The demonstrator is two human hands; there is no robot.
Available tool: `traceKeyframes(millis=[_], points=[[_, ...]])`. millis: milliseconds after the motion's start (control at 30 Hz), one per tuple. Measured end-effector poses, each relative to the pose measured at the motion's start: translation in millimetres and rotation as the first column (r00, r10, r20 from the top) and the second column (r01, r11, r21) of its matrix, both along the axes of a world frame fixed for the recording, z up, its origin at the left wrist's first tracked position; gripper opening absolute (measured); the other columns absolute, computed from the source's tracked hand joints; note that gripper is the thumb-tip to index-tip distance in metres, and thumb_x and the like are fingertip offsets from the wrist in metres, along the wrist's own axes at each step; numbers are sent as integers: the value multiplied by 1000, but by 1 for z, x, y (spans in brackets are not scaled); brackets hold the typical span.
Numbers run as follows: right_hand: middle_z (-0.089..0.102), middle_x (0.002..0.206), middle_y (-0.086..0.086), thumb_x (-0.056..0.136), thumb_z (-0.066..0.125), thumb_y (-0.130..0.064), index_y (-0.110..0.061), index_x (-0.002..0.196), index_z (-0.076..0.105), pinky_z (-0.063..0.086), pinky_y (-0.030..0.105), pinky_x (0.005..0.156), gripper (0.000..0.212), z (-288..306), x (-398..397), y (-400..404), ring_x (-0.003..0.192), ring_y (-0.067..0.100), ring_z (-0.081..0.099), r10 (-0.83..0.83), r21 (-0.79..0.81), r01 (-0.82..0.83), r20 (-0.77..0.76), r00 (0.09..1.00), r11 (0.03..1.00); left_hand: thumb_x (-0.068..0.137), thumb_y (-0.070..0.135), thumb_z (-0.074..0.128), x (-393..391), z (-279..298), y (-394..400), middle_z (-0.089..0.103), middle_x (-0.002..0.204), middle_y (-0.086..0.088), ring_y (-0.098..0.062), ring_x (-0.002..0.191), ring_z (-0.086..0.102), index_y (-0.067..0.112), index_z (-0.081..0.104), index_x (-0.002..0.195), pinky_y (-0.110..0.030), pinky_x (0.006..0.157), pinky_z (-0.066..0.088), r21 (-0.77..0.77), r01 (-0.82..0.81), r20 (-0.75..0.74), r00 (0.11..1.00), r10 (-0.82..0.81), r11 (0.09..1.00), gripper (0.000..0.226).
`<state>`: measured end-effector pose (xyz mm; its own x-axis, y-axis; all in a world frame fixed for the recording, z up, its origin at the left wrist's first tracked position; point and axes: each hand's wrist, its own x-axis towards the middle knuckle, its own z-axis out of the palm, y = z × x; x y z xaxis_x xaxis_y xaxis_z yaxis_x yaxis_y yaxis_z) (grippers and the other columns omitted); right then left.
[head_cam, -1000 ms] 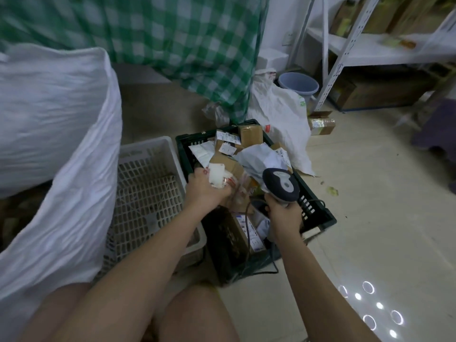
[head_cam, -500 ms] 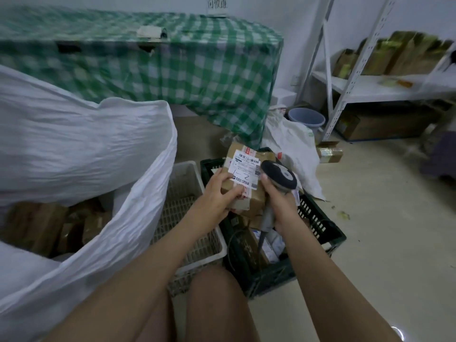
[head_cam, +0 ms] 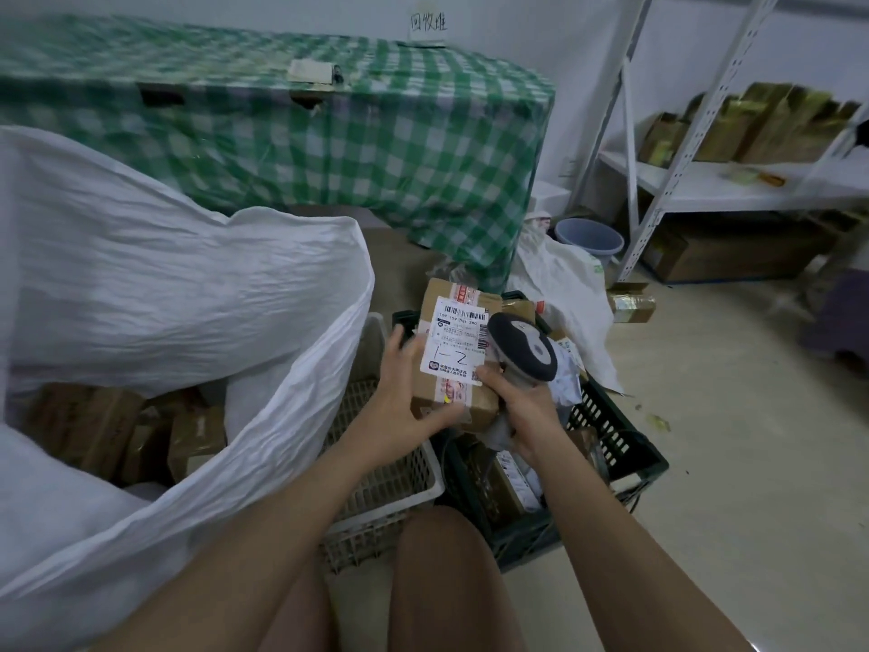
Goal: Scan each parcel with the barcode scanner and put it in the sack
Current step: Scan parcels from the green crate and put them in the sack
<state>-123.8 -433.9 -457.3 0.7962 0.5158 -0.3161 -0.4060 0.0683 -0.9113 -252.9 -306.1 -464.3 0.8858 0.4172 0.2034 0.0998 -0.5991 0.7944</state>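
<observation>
parcel up for its scan, sack waiting on the left

left hand (head_cam: 397, 397) cups the taped parcel (head_cam: 454, 357) from its left, label up, long axis running away; right hand (head_cam: 517, 407) grips the scanner (head_cam: 522, 348) touching its right edge. the open sack (head_cam: 188, 294) lies nearer the left hand.

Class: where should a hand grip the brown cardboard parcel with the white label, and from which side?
Grip the brown cardboard parcel by its lower left edge, from the left, as the left hand does: this leaves the label's barcode facing the scanner.
</observation>
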Motion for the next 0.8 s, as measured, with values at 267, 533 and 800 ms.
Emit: traceKeyframes(millis=[267, 533, 800], points=[[70, 101, 6, 81, 68, 9, -3, 114, 60, 56, 21, 59, 36, 17, 4, -12, 77, 6, 70, 138, -15, -137, 144, 980, 990, 101, 43, 37, 35, 17, 24, 62, 127, -1, -12, 102, 61, 21, 35, 146, -27, 78, 47, -648, -227, -232, 968, 96, 727, 49], [60, 108, -4, 86, 71, -18, -18, 124, 55, 41, 29, 85, 41, 29, 15, -23, 104, 15, 54, 59, -193, 8, 335, 940, 981, 91, 25, 63, 30, 6, 37, 52, 137, -1, -16, 103, 58, 16, 24, 148, -32, 71, 52, -647, -280, -259, 955, 141, 709, 69], [65, 78, -7, 85, 72, -17, -20, 105, 61, 47, 15, 57, 23, 33, -6, -31, 71, 5, 58, 210, -285, -91, 422, 882, 954, 89, 23, 66, 32, 6, 35, 58, 131, -4, -23, 108, 61, 20, 38, 139, -44, 90, 53, -656, -277, -214, 960, 179, 702, 57]])
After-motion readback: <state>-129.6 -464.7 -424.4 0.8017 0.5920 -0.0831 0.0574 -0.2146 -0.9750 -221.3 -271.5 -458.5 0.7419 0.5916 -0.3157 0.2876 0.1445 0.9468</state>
